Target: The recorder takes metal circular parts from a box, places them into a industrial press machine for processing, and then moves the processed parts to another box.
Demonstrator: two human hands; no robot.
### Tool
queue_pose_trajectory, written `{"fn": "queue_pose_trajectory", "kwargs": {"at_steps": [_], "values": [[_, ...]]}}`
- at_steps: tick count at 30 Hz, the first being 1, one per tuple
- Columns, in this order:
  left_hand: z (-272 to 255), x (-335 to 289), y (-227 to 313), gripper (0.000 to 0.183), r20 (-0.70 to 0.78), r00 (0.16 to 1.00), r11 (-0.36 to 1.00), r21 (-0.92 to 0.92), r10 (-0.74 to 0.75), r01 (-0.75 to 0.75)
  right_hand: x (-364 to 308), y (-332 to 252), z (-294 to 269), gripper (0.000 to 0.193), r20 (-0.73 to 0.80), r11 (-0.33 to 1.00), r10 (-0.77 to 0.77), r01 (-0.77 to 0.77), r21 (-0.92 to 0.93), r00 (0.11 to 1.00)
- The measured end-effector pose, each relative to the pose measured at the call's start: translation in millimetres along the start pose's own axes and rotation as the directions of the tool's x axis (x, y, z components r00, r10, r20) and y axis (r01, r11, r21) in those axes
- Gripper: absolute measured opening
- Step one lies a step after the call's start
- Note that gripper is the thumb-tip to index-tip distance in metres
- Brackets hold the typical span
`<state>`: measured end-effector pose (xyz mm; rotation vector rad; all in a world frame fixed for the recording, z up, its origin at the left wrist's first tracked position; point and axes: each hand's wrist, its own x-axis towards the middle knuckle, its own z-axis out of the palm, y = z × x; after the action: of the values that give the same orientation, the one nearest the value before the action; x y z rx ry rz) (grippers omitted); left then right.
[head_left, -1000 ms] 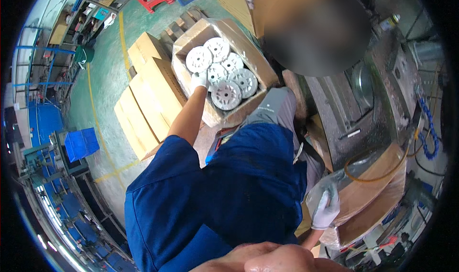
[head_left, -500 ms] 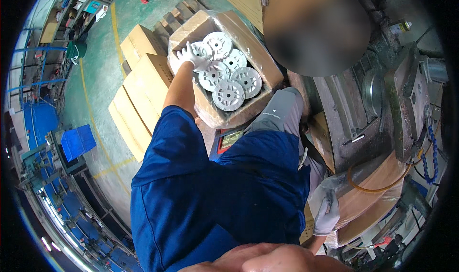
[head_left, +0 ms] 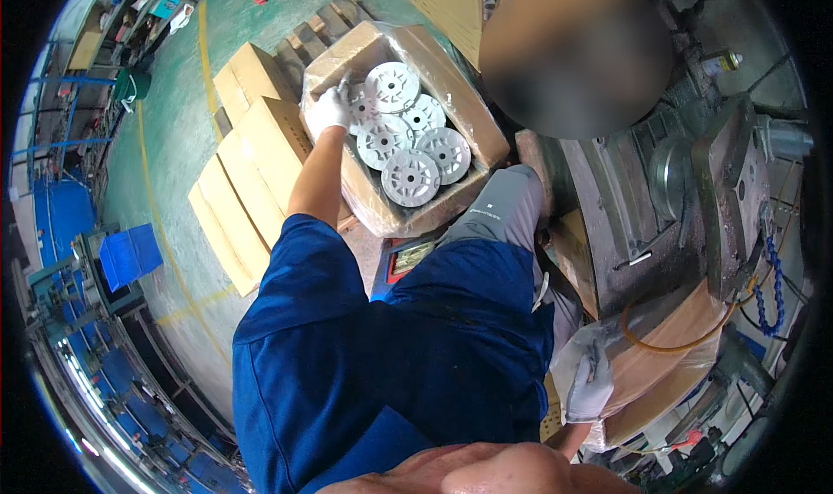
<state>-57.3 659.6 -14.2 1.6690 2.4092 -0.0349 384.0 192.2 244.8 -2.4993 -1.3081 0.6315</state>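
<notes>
My left hand [head_left: 330, 110], in a white glove, is at the left side of an open, plastic-lined cardboard box [head_left: 486, 147]. It touches the left rim of a grey metal disc [head_left: 360, 105] at the upper left of the pile. At least one finger is stretched out along that rim; the others are partly hidden. Several similar discs with cut-out patterns and centre holes, such as the front one [head_left: 410, 178], overlap in the box. Low on the right, my gloved right hand [head_left: 592, 385] hangs beside a second plastic-lined box [head_left: 664, 372], fingers extended and nothing visible in them.
Closed cartons [head_left: 260, 160] stand left of the disc box, and a wooden pallet [head_left: 312, 38] lies behind it. A heavy metal machine [head_left: 629, 207] with a blue segmented hose [head_left: 772, 286] fills the right. A blue bin [head_left: 130, 257] is at the far left.
My left hand has slid from over the upper-left disc to its left rim, and that disc shows more fully. My right hand stays by the second box. The whole view has shifted slightly.
</notes>
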Motion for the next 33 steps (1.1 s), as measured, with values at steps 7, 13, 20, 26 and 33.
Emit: {"fn": "queue_pose_trajectory", "kwargs": {"at_steps": [7, 13, 20, 26, 33], "values": [[-57, -55, -30, 0.046, -0.128, 0.978, 0.682, -0.731, -0.166, 0.02, 19, -18, 11, 0.032, -0.008, 0.989, -0.119, 0.119, 0.093, 0.993], [-83, -165, 67, 0.041, 0.099, 0.938, 0.004, -0.995, 0.331, 0.103, 62, -57, 38, 0.04, 0.096, 0.853, -0.218, 0.142, 0.503, 0.971], [-142, -321, 199, 0.041, 0.336, 0.534, 0.021, -0.86, 0.776, 0.51, 100, -70, 43, 0.036, 0.128, 0.046, -0.112, -0.124, 0.991, 0.985], [-176, -329, 247, 0.063, 0.13, 0.403, 0.157, -0.987, 0.906, -0.033, 88, -28, 0, 0.031, -0.013, 0.056, -0.022, 0.014, 0.998, 1.0], [-205, -349, 296, 0.08, -0.032, 0.167, 0.072, -0.811, 0.985, -0.581, 104, -21, -22, 0.031, -0.091, 0.241, -0.114, 0.116, 0.963, 0.989]]}}
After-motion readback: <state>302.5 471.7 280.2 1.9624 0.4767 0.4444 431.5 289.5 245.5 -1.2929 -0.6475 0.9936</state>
